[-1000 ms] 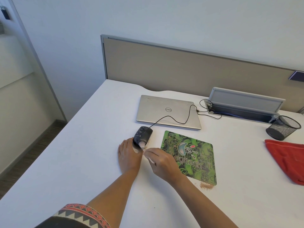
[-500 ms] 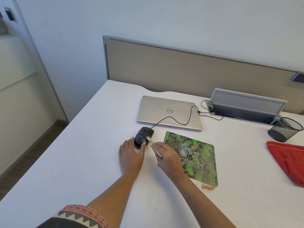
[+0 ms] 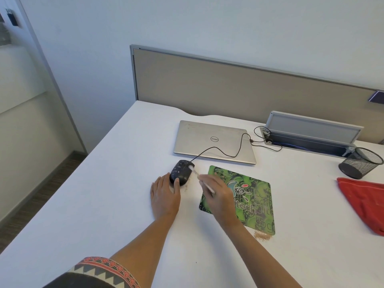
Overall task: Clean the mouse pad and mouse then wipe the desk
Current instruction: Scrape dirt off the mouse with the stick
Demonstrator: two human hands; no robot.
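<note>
A black wired mouse (image 3: 181,171) lies on the white desk (image 3: 104,194), left of a green patterned mouse pad (image 3: 249,196). My left hand (image 3: 165,194) rests flat on the desk with thumb and fingers against the mouse's near end, steadying it. My right hand (image 3: 216,194) hovers over the pad's left edge, pinching a thin white brush (image 3: 199,177) whose white tip touches the mouse's far right side. Brown crumbs (image 3: 262,236) lie by the pad's near corner, and a few more sit beside the mouse.
A closed silver laptop (image 3: 214,141) sits behind the mouse, the mouse cable running across its lid to a cable box (image 3: 311,132). A black mesh pen cup (image 3: 360,162) and a red cloth (image 3: 365,202) are at the right. The desk's left edge drops to the floor.
The brush tip has travelled from the mouse's near end up along its right side to the far end. My left hand has stayed put on the mouse.
</note>
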